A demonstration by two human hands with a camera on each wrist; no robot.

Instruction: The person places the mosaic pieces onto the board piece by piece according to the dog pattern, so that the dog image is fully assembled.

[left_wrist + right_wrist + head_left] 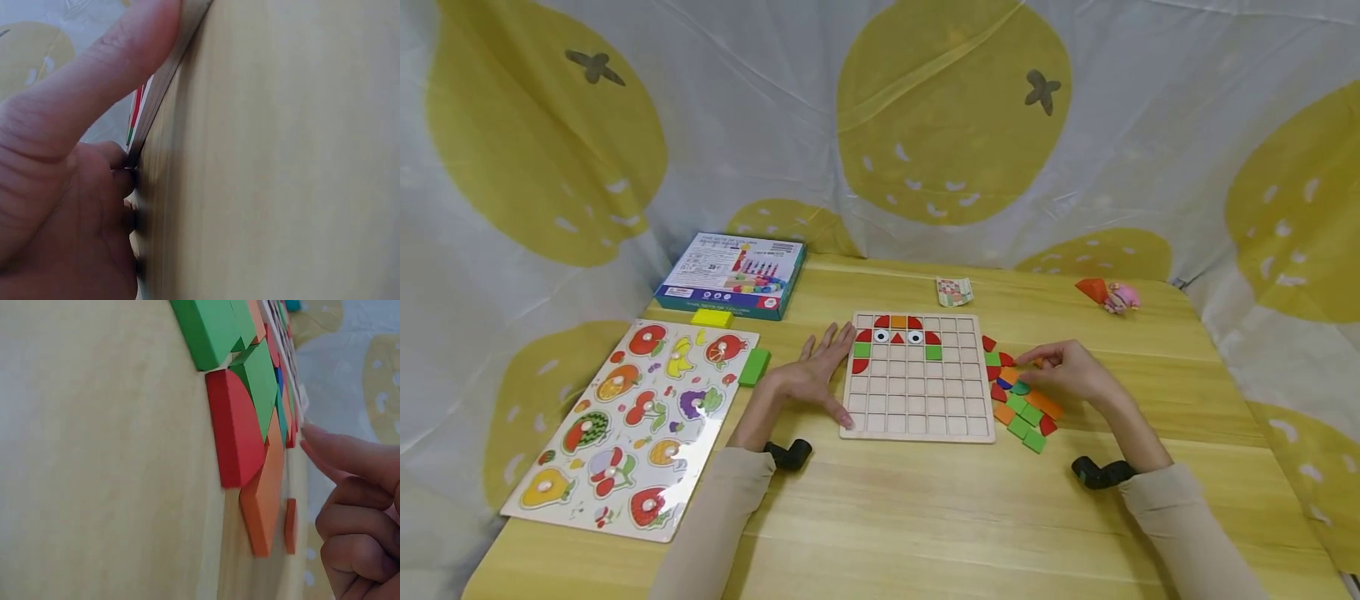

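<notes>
A wooden grid board (917,404) lies in mid-table. Red, orange and green pieces and two round eye pieces fill some of its upper squares. My left hand (812,375) is spread along its left side, thumb on the near corner; the left wrist view shows the thumb (147,37) against the board's edge (156,100). Over loose pieces to the right of the board reaches my right hand (1067,371), index finger and thumb extended, other fingers curled. Near it are green squares (1017,403), a red quarter-round (237,431) and an orange piece (265,494). Nothing shows between those fingertips.
On the left lies a fruit peg puzzle (625,417), with a green block (755,367) beside it. A toy box (730,275) and a yellow block (712,317) sit behind. Beyond the board is a small picture card (954,292); a pink figure (1122,297) stands back right.
</notes>
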